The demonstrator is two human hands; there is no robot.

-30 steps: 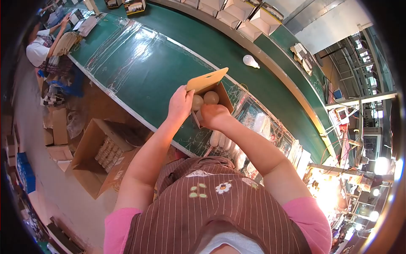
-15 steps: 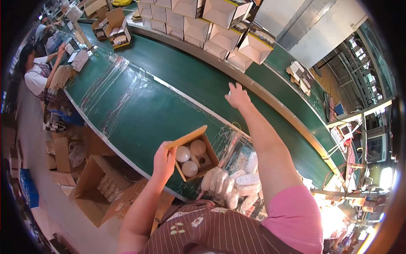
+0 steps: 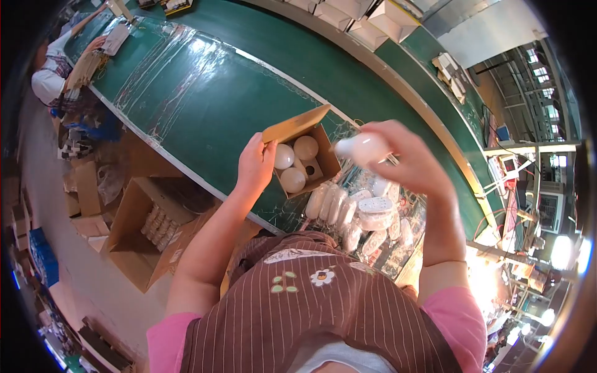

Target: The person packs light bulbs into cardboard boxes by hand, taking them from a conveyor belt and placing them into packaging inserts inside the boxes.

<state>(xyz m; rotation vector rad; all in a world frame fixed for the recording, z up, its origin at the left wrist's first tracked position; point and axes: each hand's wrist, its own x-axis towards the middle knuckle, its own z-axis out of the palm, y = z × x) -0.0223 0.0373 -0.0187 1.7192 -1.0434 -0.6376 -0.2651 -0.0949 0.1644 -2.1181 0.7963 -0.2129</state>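
Observation:
My left hand (image 3: 255, 165) grips a small cardboard box (image 3: 328, 163) by its side near the raised flap. Inside the box, three round white light bulbs (image 3: 292, 180) sit in a divider, and one round hole of it shows dark with no bulb. My right hand (image 3: 413, 160), blurred by motion, is closed around another white light bulb (image 3: 368, 149). That bulb is just right of the box, apart from it, with its narrow end pointing left.
Several white wrapped packs (image 3: 375, 214) lie beside the box. A green work surface (image 3: 180, 81) stretches to the far left, where a co-worker (image 3: 53, 78) handles a carton. White boxes (image 3: 373, 32) stand along the back ledge. A large open carton (image 3: 140, 233) sits below left.
My right hand has come back from the far green belt toward the box with a light bulb. The box and my left hand appear slightly higher and farther right as the view has shifted down.

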